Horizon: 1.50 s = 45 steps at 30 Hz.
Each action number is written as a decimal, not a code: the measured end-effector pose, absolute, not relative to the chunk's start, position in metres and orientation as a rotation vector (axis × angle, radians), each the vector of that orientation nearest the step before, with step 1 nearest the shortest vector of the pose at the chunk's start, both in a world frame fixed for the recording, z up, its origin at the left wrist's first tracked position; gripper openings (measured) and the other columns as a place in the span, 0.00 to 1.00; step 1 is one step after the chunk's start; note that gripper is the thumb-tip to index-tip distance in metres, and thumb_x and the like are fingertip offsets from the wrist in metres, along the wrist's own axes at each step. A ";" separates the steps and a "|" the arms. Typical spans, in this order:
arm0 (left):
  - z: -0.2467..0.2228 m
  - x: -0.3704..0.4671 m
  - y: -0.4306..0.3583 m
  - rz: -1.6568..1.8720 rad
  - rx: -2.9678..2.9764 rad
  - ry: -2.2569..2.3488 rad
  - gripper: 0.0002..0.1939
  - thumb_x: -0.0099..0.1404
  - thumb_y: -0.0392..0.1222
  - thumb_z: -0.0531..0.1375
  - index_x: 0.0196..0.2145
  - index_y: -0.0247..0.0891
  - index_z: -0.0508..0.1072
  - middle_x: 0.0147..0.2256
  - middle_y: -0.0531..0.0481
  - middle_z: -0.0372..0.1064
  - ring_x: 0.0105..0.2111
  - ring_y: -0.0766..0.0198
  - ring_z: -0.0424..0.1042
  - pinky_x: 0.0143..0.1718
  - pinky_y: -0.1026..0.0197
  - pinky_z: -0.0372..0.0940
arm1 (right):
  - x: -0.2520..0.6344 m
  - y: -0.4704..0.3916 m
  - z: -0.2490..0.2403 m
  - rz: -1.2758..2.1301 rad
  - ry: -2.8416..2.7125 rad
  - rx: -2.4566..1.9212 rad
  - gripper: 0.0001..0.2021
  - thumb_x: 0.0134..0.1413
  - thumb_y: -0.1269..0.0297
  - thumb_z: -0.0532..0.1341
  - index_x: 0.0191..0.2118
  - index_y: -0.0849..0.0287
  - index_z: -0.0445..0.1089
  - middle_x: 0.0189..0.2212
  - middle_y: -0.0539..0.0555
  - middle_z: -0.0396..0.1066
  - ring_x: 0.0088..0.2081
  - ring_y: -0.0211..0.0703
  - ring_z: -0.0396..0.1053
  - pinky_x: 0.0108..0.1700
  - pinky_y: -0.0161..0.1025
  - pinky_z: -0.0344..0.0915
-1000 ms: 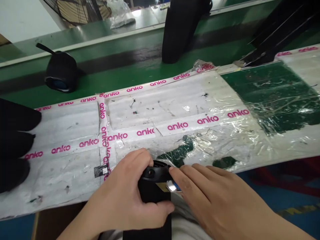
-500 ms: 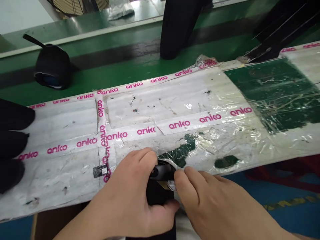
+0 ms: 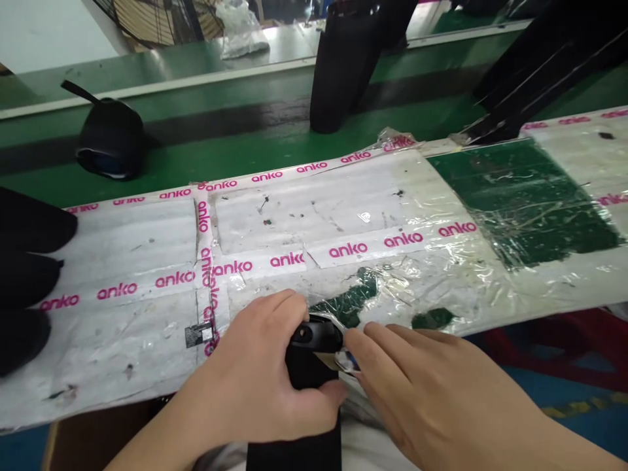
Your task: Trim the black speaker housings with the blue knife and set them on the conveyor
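At the table's front edge, my left hand [image 3: 267,366] is wrapped round a black portable speaker [image 3: 294,454]. Its glossy black end cap [image 3: 321,335], with a small round hole, faces up, and a dark fabric-like body runs down toward my lap. My right hand [image 3: 417,386] is closed on a small cutter-like tool [image 3: 347,361]. The tool's flat, thin tip lies against the speaker just below the cap; most of its handle is hidden in my fingers.
White sheeting with pink-lettered tape [image 3: 294,222] covers the table. Several dark rounded items [image 3: 29,275] lie at the left. Behind, on a green surface, are a short black speaker with a strap [image 3: 110,137] and a tall black cylinder [image 3: 338,72]. A small black label [image 3: 199,334] lies left of my hands.
The camera view has shifted slightly. My right hand and the tool have moved a little to the right along the cap's edge; my left hand keeps its grip on the speaker.
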<state>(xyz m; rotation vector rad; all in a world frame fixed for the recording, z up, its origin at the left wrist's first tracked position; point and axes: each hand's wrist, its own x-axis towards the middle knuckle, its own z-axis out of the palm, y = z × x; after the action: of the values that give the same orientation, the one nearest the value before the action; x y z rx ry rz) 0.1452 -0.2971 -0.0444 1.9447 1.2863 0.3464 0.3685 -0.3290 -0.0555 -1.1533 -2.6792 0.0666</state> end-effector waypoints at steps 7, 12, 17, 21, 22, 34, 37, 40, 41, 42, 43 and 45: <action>-0.043 0.150 -0.295 0.344 1.944 1.276 0.21 0.51 0.41 0.65 0.28 0.45 0.51 0.27 0.57 0.59 0.26 0.63 0.59 0.27 0.59 0.53 | 0.361 -0.332 -0.057 -0.040 -2.680 -1.222 0.22 0.44 0.73 0.60 0.48 0.54 0.61 0.28 0.45 0.68 0.24 0.44 0.66 0.27 0.45 0.55; -0.041 0.151 -0.296 0.348 1.946 1.276 0.20 0.50 0.40 0.63 0.28 0.46 0.51 0.28 0.56 0.60 0.27 0.61 0.60 0.28 0.58 0.54 | 0.361 -0.336 -0.058 -0.043 -2.710 -1.293 0.25 0.44 0.73 0.61 0.52 0.55 0.61 0.31 0.46 0.69 0.26 0.45 0.68 0.29 0.44 0.57; -0.040 0.153 -0.296 0.350 1.944 1.263 0.19 0.51 0.40 0.64 0.28 0.46 0.52 0.28 0.55 0.62 0.27 0.60 0.61 0.28 0.58 0.54 | 0.360 -0.332 -0.059 -0.008 -2.696 -1.280 0.26 0.40 0.73 0.61 0.49 0.54 0.60 0.29 0.46 0.69 0.24 0.44 0.67 0.26 0.44 0.54; -0.041 0.153 -0.294 0.342 1.953 1.272 0.21 0.51 0.40 0.65 0.27 0.46 0.51 0.26 0.56 0.60 0.25 0.62 0.59 0.27 0.58 0.52 | 0.363 -0.330 -0.063 0.016 -2.678 -1.237 0.24 0.42 0.73 0.61 0.48 0.54 0.60 0.29 0.46 0.69 0.24 0.46 0.67 0.27 0.45 0.54; -0.041 0.153 -0.293 0.345 1.956 1.271 0.21 0.51 0.40 0.65 0.27 0.45 0.51 0.26 0.56 0.60 0.25 0.63 0.59 0.27 0.59 0.52 | 0.363 -0.331 -0.063 0.013 -2.677 -1.233 0.22 0.44 0.73 0.61 0.48 0.54 0.60 0.29 0.47 0.69 0.24 0.46 0.66 0.27 0.45 0.54; -0.044 0.150 -0.292 0.349 1.942 1.278 0.21 0.51 0.41 0.65 0.27 0.45 0.51 0.26 0.57 0.59 0.25 0.63 0.60 0.26 0.59 0.53 | 0.360 -0.337 -0.065 -0.024 -2.628 -1.217 0.17 0.54 0.78 0.54 0.48 0.56 0.61 0.29 0.48 0.68 0.26 0.47 0.66 0.29 0.45 0.57; -0.044 0.150 -0.291 0.346 1.940 1.284 0.21 0.51 0.41 0.65 0.27 0.45 0.51 0.26 0.57 0.59 0.25 0.63 0.60 0.27 0.59 0.53 | 0.360 -0.339 -0.066 -0.039 -2.625 -1.220 0.16 0.56 0.79 0.53 0.49 0.56 0.62 0.29 0.48 0.68 0.27 0.46 0.66 0.30 0.44 0.58; -0.044 0.150 -0.292 0.358 1.944 1.289 0.21 0.51 0.41 0.65 0.27 0.45 0.52 0.26 0.57 0.59 0.25 0.63 0.59 0.27 0.59 0.53 | 0.360 -0.340 -0.068 -0.060 -2.613 -1.237 0.17 0.57 0.79 0.53 0.50 0.58 0.62 0.29 0.49 0.68 0.26 0.46 0.66 0.30 0.44 0.58; -0.044 0.151 -0.292 0.359 1.947 1.288 0.21 0.51 0.41 0.65 0.27 0.45 0.51 0.26 0.57 0.58 0.25 0.63 0.59 0.27 0.59 0.53 | 0.361 -0.340 -0.068 -0.061 -2.611 -1.243 0.17 0.57 0.79 0.53 0.50 0.58 0.62 0.29 0.49 0.68 0.27 0.46 0.66 0.30 0.44 0.58; -0.044 0.151 -0.293 0.362 1.950 1.286 0.21 0.51 0.41 0.65 0.27 0.45 0.51 0.26 0.57 0.58 0.25 0.63 0.59 0.27 0.59 0.53 | 0.361 -0.340 -0.069 -0.059 -2.611 -1.253 0.17 0.57 0.79 0.53 0.50 0.57 0.62 0.29 0.48 0.68 0.27 0.46 0.66 0.30 0.44 0.58; -0.044 0.151 -0.293 0.366 1.955 1.283 0.21 0.51 0.42 0.65 0.27 0.45 0.51 0.26 0.57 0.58 0.25 0.63 0.59 0.27 0.59 0.52 | 0.361 -0.340 -0.069 -0.050 -2.613 -1.258 0.17 0.56 0.78 0.54 0.50 0.57 0.62 0.29 0.48 0.68 0.27 0.46 0.66 0.30 0.44 0.58; -0.044 0.151 -0.293 0.373 1.962 1.283 0.21 0.52 0.42 0.65 0.27 0.45 0.51 0.26 0.58 0.57 0.25 0.63 0.58 0.27 0.59 0.52 | 0.360 -0.339 -0.068 -0.027 -2.617 -1.262 0.17 0.55 0.78 0.54 0.49 0.55 0.62 0.29 0.48 0.67 0.26 0.46 0.65 0.30 0.45 0.57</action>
<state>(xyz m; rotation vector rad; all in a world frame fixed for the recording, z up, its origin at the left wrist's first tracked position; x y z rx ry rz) 0.1513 -0.2933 -0.0445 1.9618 1.2833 0.3735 0.3605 -0.3393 -0.0680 -1.2620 -2.6174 -0.0274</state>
